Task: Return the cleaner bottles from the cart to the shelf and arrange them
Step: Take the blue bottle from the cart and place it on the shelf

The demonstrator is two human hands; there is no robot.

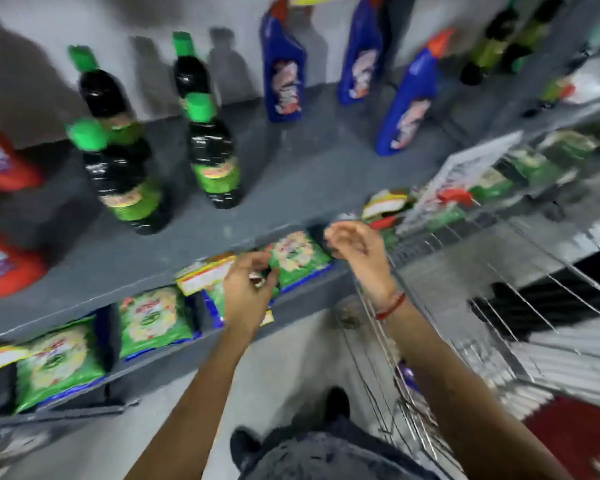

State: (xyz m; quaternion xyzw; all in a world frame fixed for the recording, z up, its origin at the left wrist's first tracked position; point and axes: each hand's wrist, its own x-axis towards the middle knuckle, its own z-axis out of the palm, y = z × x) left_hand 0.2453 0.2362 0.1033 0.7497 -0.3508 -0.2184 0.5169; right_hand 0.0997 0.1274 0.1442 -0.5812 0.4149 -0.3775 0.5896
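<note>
Several dark cleaner bottles with green caps stand on the grey shelf, and three blue bottles with orange caps stand further back. The wire cart at the right holds more bottles with red caps, blurred. My left hand hovers in front of the shelf's edge, fingers loosely curled, holding nothing. My right hand hangs over the cart's near corner, fingers apart and empty.
Red bottles stand at the shelf's left end. Green packets lie on the lower shelf. My legs and dark shoes stand on the pale floor between shelf and cart. The frame is motion-blurred.
</note>
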